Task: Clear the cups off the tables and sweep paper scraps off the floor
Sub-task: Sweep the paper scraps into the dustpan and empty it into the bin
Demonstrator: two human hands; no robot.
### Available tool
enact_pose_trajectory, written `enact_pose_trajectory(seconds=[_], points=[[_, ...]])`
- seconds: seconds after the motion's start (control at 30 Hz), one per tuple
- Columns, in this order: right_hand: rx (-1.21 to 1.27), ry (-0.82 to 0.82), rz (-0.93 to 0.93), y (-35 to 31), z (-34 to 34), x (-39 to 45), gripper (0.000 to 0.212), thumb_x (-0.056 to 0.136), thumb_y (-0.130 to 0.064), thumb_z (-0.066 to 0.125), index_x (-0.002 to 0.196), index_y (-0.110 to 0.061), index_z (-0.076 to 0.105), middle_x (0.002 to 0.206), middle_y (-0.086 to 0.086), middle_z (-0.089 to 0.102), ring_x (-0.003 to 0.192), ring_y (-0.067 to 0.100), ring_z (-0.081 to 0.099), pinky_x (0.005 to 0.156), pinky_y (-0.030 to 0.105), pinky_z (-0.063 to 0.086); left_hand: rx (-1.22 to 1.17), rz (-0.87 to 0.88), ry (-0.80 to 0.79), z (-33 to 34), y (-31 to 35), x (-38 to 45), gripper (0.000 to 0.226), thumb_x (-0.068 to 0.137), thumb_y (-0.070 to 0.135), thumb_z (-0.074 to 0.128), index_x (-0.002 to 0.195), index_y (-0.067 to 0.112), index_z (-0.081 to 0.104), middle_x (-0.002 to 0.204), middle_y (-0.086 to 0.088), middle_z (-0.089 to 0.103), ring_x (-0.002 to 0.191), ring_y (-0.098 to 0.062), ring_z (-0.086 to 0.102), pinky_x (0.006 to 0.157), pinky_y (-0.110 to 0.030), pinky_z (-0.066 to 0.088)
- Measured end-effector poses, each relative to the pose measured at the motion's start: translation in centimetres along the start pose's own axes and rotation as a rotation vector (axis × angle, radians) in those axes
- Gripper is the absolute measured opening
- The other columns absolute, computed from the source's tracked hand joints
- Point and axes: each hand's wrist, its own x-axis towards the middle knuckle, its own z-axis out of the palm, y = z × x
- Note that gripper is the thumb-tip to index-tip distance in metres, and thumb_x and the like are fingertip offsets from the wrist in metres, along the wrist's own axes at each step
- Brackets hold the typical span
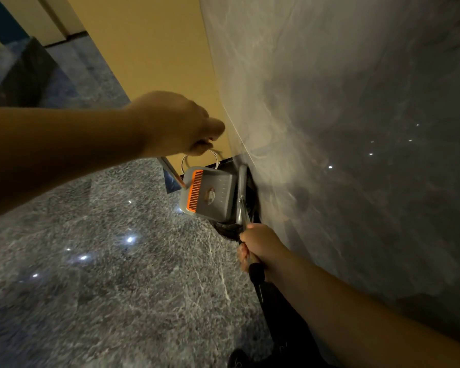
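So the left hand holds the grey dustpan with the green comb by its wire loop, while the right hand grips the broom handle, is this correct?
Not quite: the head view shows the comb on the grey dustpan is orange. The rest holds: the left hand holds its wire loop, and the right hand grips the broom handle.

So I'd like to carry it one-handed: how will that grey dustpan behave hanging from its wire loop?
The dustpan looks like thin plastic, so probably light. Hanging from the wire loop that the left hand grips, it will likely swing and tilt. Being close to the broom handle, it may knock against it.
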Motion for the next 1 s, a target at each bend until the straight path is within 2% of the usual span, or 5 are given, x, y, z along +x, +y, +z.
enact_pose_trajectory(seconds=[0.17,0.27,0.4,0.7,1.0], points=[[-0.035,0.010,0.004,0.2,-0.1,0.2,0.044,0.093,0.000,0.032,0.132,-0.018,0.038,0.056,0.007,0.037,0.041,0.014,0.034,0.038,0.018,0.029,-0.073,-0.080,0.036,0.0,0.2,-0.6,0.032,0.095,0.034,0.050,0.120,0.016,0.053,0.083,-0.003,0.056,0.063,-0.017,0.048,0.053,-0.025,0.040],[-0.077,0.008,-0.008,0.2,-0.1,0.2,0.028,0.091,0.000,0.031,0.105,-0.019,0.047,0.059,0.008,0.039,0.044,0.015,0.037,0.042,0.022,0.030,-0.062,-0.056,0.010,0.1,1.2,-1.3,0.031,0.097,0.036,0.048,0.121,0.017,0.051,0.087,-0.004,0.059,0.063,-0.017,0.048,0.049,-0.021,0.030],[-0.098,-0.003,-0.017,0.3,0.0,0.1,0.027,0.093,0.002,0.029,0.084,-0.021,0.042,0.060,0.008,0.038,0.047,0.016,0.035,0.044,0.024,0.029,-0.149,-0.148,0.044,-0.3,1.1,-2.9,0.030,0.095,0.034,0.048,0.118,0.015,0.053,0.087,-0.009,0.061,0.065,-0.024,0.053,0.056,-0.033,0.051],[-0.159,-0.036,-0.049,1.8,1.3,-1.2,0.045,0.096,0.001,0.032,0.136,-0.018,0.033,0.065,0.008,0.038,0.048,0.014,0.036,0.039,0.023,0.032,-0.229,-0.401,0.064,-1.0,2.0,-9.0,0.036,0.090,0.038,0.044,0.114,0.014,0.055,0.083,-0.010,0.059,0.066,-0.027,0.053,0.060,-0.040,0.054],[-0.343,-0.156,-0.101,4.2,3.3,-4.7,0.043,0.098,-0.002,0.037,0.139,-0.017,0.036,0.065,0.009,0.041,0.043,0.013,0.039,0.037,0.021,0.035,-0.240,-0.612,0.001,-2.0,4.6,-17.1,0.027,0.097,0.033,0.050,0.117,0.014,0.052,0.091,-0.011,0.060,0.075,-0.030,0.059,0.063,-0.038,0.051]])
